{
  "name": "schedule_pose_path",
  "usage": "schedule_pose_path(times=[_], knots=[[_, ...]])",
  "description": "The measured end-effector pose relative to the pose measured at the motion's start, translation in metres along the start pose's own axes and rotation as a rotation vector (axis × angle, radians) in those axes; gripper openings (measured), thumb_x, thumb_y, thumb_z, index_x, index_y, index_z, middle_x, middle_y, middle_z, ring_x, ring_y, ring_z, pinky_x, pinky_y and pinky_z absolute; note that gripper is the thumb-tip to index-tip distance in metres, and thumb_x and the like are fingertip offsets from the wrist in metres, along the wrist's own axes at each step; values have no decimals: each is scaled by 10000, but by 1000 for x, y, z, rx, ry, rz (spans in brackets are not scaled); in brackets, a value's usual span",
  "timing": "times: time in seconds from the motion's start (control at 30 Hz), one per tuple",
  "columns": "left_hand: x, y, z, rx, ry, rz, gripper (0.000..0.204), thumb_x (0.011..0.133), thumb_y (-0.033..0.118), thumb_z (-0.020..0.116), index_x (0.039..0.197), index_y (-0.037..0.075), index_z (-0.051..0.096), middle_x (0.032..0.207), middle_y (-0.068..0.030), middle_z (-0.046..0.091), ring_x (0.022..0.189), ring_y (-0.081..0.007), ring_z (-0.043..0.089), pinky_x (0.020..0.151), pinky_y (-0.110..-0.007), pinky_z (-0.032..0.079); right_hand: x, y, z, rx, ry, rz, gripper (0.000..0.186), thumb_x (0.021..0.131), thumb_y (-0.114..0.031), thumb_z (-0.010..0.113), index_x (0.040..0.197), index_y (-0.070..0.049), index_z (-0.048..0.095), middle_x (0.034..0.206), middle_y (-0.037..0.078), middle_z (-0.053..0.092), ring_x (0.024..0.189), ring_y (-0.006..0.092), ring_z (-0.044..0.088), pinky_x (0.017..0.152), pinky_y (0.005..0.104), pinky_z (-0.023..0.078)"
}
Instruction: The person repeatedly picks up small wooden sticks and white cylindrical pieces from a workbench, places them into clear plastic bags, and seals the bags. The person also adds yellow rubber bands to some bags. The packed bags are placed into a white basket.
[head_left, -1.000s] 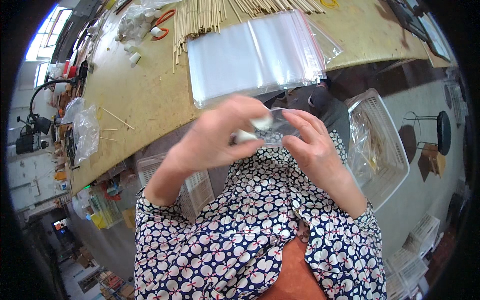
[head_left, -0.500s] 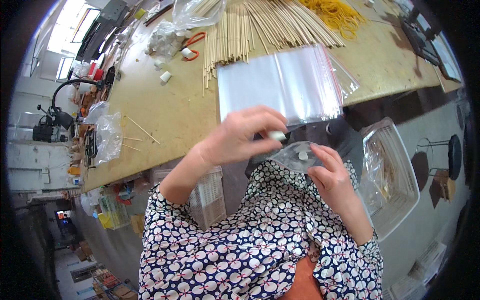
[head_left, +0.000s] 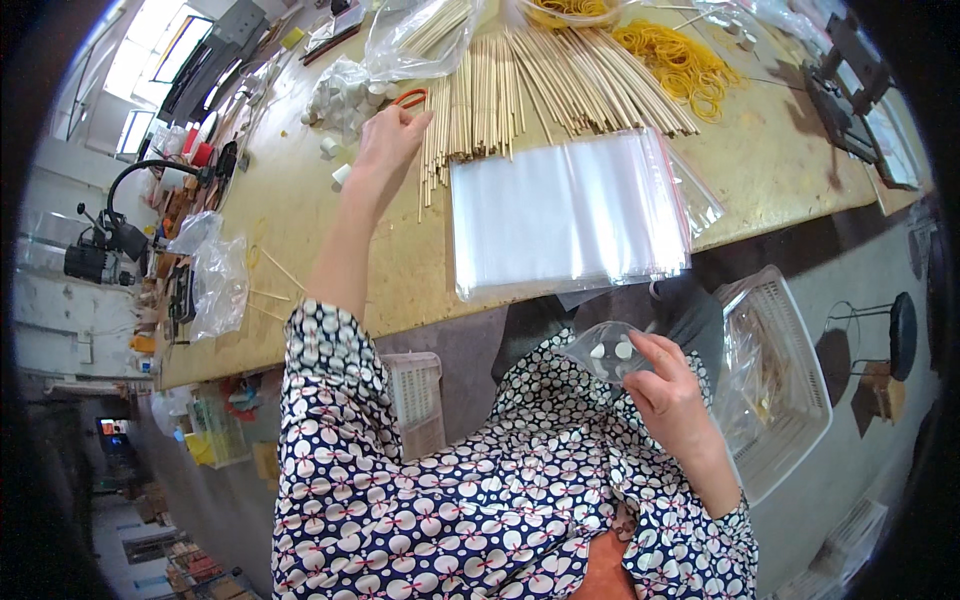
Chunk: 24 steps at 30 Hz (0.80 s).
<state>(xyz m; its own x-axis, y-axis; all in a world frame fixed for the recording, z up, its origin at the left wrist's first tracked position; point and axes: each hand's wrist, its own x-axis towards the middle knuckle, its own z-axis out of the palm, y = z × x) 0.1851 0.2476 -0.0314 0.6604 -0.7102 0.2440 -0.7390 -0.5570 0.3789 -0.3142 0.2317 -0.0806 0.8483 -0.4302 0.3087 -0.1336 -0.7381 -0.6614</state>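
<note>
My left hand [head_left: 393,140] reaches far out over the table, its fingers bent together beside the orange handle of a pair of scissors [head_left: 410,97]. What those fingertips hold, if anything, is hidden. Over my lap, my right hand [head_left: 668,385] pinches the edge of a small clear plastic bag [head_left: 575,350]. Several small white pieces [head_left: 598,351] lie inside it. Near my left wrist a short white cylinder [head_left: 342,174] rests on the table, close to a clear bag of similar pieces [head_left: 345,95].
Thin wooden sticks [head_left: 590,85] are spread across the table, with yellow rubber bands [head_left: 680,65] to their right. A stack of clear plastic bags [head_left: 560,215] lies at the near edge. White plastic baskets [head_left: 815,430] stand below on both sides. A black stool [head_left: 903,335] is farther right.
My left hand has gone from above the small bag, where it held a white piece, up to the scissors. More white pieces show in the bag, which my right hand still holds slightly lower.
</note>
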Motion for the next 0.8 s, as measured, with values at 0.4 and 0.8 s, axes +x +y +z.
schedule_pose_path(times=[0.4,0.8], knots=[[4,-7,-10,-787,-356,-393,118,937,106,639,838,46,662,717,4,626,589,-56,553,535,-214,429,-8,5,-2,-117,-17,24,118,757,-10,729,851,5,660,1268,221,667,1210,397,622,997,446,542],[-218,132,-34,-992,-124,261,152,898,-55,720,1014,41,698,944,-57,742,849,-140,669,779,-280,527,-7,7,-10,-151,82,-4,106,780,-26,677,874,18,654,1248,198,672,1218,361,631,1008,430,545]])
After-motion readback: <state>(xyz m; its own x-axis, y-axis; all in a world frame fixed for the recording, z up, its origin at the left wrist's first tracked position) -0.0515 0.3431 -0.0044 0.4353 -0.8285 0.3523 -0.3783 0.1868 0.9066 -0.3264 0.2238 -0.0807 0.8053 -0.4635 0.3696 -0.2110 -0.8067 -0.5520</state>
